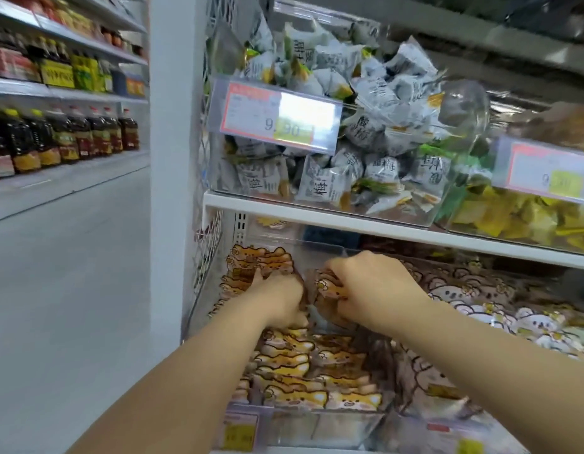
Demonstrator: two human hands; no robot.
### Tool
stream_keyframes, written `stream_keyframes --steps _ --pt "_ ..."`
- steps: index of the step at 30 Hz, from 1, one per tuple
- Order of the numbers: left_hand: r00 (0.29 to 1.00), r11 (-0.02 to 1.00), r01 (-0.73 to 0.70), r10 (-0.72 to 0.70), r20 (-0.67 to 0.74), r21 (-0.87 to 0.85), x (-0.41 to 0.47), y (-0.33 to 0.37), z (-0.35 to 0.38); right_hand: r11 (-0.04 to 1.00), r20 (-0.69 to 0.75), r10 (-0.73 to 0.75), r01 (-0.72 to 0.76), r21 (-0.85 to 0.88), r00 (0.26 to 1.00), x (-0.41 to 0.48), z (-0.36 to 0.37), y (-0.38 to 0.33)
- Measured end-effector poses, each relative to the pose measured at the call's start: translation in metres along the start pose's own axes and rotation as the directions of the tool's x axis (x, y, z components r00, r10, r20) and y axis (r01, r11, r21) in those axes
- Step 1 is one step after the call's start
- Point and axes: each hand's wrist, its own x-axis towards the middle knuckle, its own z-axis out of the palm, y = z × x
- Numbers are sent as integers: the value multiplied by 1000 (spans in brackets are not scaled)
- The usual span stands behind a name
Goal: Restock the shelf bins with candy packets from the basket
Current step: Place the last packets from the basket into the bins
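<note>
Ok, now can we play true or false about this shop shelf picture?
1. The left hand and right hand are both in the clear plastic bin of orange cartoon-animal packets. True.
2. The pink-edged price tag on the upper clear bin reads 9.90. True.
3. That upper clear bin holds red packets. False: it holds white-and-grey packets.
4. The dark bottles stand on shelves to the right. False: they are across the aisle on the left.
5. A basket sits beside the hands. False: no basket shows in this view.
</note>
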Motion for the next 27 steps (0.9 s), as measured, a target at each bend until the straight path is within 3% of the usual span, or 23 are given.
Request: stream_keyframes --steps 3,7,15,23,27 --pt "998 999 -2 4 56 -34 9 -1 3 1000 44 15 -16 5 999 4 -3 1" --pt "986 993 11 -30 165 115 20 -2 9 1000 105 14 -12 -15 994 8 3 -7" --pt "991 998 39 -44 129 39 14 -9 4 1000 175 23 -20 -16 984 19 14 -3" --pt "994 998 52 -50 97 -26 10 -18 7 995 264 -82 94 -32 961 44 30 -2" --pt "991 998 58 -61 117 25 10 -18 8 981 272 -136 167 -95 953 41 26 -6"
